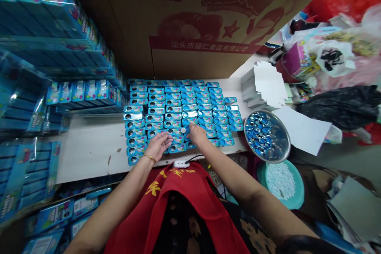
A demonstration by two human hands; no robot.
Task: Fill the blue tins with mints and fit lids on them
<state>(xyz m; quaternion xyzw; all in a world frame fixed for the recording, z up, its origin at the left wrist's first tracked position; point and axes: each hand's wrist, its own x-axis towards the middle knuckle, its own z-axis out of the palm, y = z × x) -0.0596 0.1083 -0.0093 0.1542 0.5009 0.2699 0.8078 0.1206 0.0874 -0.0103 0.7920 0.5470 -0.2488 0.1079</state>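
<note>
Rows of small blue printed tins (188,114) lie flat side by side. Tins in the left columns show a dark round spot at one end; many farther right show a blue round one. My right hand (197,134) is over the middle rows, fingers bent and drawn together, with a small pale round disc (183,130) at its fingertips. Just left of it, my left hand (160,143) is turned partly palm up above the near tins. Its fingers are curled together, and whatever they pinch is too small to make out.
A metal bowl (286,137) of shiny blue round pieces stands at right, above a green tub (300,190) of small white pieces. White folded boxes (268,83) sit behind the bowl. Wrapped blue packs (59,20) are stacked left; a large carton (190,12) stands behind.
</note>
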